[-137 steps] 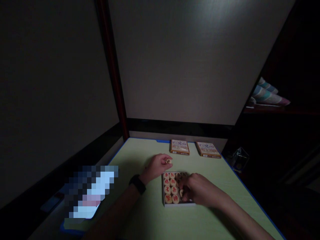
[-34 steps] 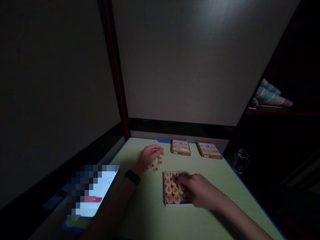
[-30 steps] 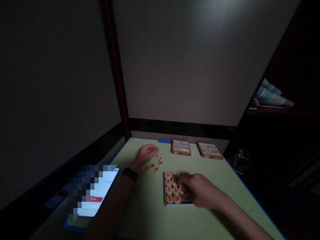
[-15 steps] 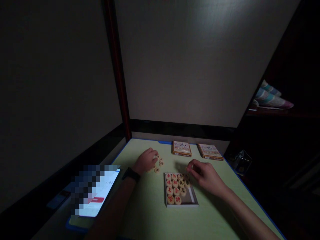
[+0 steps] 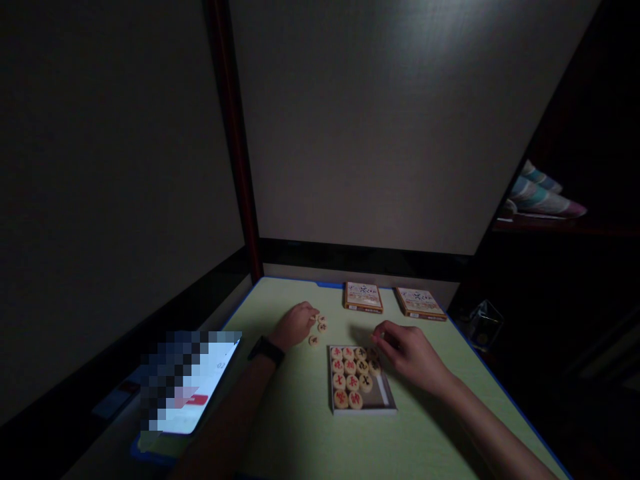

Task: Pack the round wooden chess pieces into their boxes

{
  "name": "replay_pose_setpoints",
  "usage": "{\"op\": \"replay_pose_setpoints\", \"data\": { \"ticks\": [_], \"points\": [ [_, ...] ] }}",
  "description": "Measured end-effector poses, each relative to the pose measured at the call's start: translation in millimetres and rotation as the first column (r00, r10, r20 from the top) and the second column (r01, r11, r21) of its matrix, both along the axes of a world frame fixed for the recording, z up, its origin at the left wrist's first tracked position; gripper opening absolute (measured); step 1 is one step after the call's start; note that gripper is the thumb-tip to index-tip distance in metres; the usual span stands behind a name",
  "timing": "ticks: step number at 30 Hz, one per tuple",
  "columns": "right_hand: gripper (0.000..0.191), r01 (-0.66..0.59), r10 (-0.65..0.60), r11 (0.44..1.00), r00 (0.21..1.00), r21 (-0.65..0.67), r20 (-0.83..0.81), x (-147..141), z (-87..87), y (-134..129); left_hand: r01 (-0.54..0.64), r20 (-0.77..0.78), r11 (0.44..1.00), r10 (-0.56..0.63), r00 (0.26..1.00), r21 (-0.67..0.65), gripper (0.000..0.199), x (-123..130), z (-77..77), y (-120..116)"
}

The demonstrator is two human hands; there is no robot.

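Note:
A shallow open box [image 5: 363,411] on the table holds round wooden Chinese chess pieces with red and black characters, such as a red piece [image 5: 353,383]. Part of the box floor shows at its lower right. Over the upper right corner of the box, my right hand [image 5: 411,352] is closed in a pinch; what the fingertips hold, if anything, I cannot make out. Farther left, my left hand [image 5: 296,324], with a dark band on its wrist, has its fingers closed at the edge of a loose piece. Beside it lie more loose pieces, one [image 5: 323,327] right of the fingertips and one [image 5: 313,341] nearer me.
Two flat printed boxes, one [image 5: 363,297] in the middle and another [image 5: 421,303] to the right, lie at the table's far edge. A lit phone [image 5: 200,383] is at the left edge. Walls stand behind and left of the pale green table [image 5: 295,427].
My left hand has shifted slightly, its fingers now lower at the loose pieces, and the nearer piece is more exposed. My right hand stays almost where it was, above the box corner.

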State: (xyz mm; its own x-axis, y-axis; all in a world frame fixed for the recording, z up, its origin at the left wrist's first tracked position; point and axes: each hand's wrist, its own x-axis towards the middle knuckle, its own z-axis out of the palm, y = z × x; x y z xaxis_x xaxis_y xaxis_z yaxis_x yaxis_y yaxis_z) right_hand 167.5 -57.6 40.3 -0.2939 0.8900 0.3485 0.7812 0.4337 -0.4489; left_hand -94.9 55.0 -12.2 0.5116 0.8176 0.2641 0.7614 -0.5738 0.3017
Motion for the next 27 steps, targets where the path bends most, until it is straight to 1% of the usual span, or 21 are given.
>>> {"op": "replay_pose_setpoints", "data": {
  "ticks": [3,6,9,11,13,17,20,22,25,27],
  "points": [
    [0.024,-0.002,0.002,1.000,1.000,-0.006,0.003,0.1,-0.8,0.2,-0.032,0.000,0.999,0.032,0.999,-0.029,0.032,0.1,1.6,-1.0],
    [0.024,-0.013,0.013,1.000,1.000,-0.006,-0.002,0.4,-2.3,0.2,-0.070,-0.012,0.997,0.069,0.998,-0.021,0.031,1.5,4.2,-2.5],
    [0.024,-0.011,0.011,1.000,1.000,-0.001,-0.003,0.3,-3.1,0.0,-0.096,0.047,0.995,0.096,0.994,0.007,0.030,6.0,5.9,-4.5],
    [0.024,-0.011,0.011,1.000,1.000,-0.005,0.004,-0.3,-2.8,-0.4,-0.097,0.103,0.995,0.095,0.990,0.013,0.029,11.2,5.0,-6.0],
    [0.025,-0.014,0.014,1.000,1.000,-0.012,0.015,-1.3,-1.8,-0.9,-0.089,0.124,0.996,0.087,0.988,0.007,0.027,17.1,2.4,-7.4],
    [0.026,-0.007,0.008,1.000,0.999,-0.029,0.033,-2.7,0.8,-1.8,-0.111,0.081,0.994,0.109,0.991,0.020,0.024,27.2,-2.9,-9.0],
    [0.026,-0.003,0.005,1.000,0.999,-0.025,0.045,-2.7,1.3,-1.9,-0.161,0.043,0.986,0.160,0.986,0.040,0.023,32.0,-2.7,-10.5],
    [0.026,-0.008,0.009,1.000,0.999,-0.018,0.049,-2.6,0.7,-1.8,-0.216,0.027,0.976,0.215,0.976,0.028,0.023,34.5,0.1,-12.1],
    [0.026,-0.019,0.020,1.000,0.998,-0.024,0.053,-2.8,-0.9,-1.8,-0.325,0.018,0.945,0.326,0.945,-0.043,0.023,37.2,7.1,-14.5],
    [0.026,-0.020,0.022,0.999,0.998,-0.030,0.060,-3.3,-2.1,-1.8,-0.374,0.010,0.922,0.377,0.926,-0.097,0.021,37.8,12.4,-15.4]
  ]
}}
